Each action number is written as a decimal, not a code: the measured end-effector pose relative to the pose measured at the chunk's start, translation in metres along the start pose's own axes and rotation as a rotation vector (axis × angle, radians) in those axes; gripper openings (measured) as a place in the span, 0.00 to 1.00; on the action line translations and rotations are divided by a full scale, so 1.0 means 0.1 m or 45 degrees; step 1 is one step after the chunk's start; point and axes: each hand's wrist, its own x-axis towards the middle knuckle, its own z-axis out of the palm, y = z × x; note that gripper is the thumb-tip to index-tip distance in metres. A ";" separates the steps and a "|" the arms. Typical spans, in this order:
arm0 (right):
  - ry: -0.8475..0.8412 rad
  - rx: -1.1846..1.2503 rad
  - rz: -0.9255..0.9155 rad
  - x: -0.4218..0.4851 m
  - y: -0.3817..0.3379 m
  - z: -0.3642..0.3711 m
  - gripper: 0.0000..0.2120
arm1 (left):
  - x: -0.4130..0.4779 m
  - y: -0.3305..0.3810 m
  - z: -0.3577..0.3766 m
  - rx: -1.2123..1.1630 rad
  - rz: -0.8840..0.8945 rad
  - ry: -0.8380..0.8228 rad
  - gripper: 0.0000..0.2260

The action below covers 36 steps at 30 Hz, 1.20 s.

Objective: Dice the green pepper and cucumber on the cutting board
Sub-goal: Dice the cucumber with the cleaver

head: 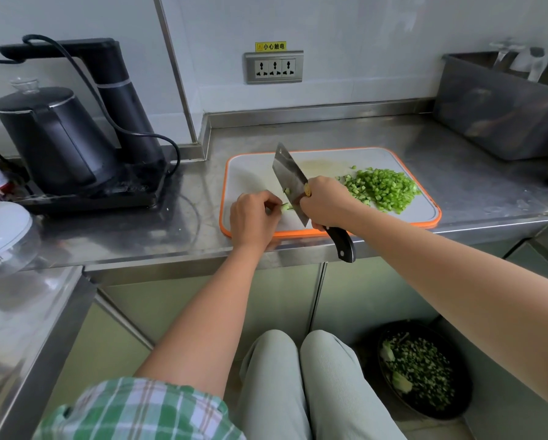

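- Left hand (255, 215): fingers curled, the fingertips pinching a small pale-green vegetable stub (286, 207) down onto the board. Whether the stub is pepper or cucumber cannot be told.
- Right hand (325, 203): closed round the neck of a broad steel cleaver (290, 176). The dark handle end projects toward the person below the hand. The blade tilts with its tip pointing away, and its edge meets the stub on the right hand's side.
- Step in hand (judged): dicing what appears to be the last uncut piece, so the task seems close to its end.
- Next move (judged): a short downward cut very near the left fingertips. The stub offers little to hold, so the fingertips should be tucked back.
- White rectangular plastic cutting board with orange rim (250, 173): lies beneath both hands.
- Heap of bright-green diced pieces (380, 188): on the board just beyond the right hand, on its outer side, apart from the blade.
- Stainless steel counter (456, 173): carries the board.
- Dark round bowl of green scraps (421, 369): on the floor, below the right forearm.
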 end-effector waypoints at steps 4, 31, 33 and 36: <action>-0.043 -0.096 0.008 -0.01 -0.04 0.00 0.05 | 0.00 0.00 0.00 -0.016 -0.006 0.007 0.04; -0.018 0.045 0.049 0.01 -0.05 0.05 0.05 | -0.01 0.00 -0.01 -0.058 -0.037 0.026 0.06; -0.030 0.039 0.038 -0.01 -0.06 0.03 0.06 | 0.00 0.01 -0.01 -0.052 -0.045 0.029 0.06; -0.054 -0.016 0.032 -0.01 -0.09 0.06 0.06 | 0.00 0.01 0.00 -0.053 -0.052 0.031 0.05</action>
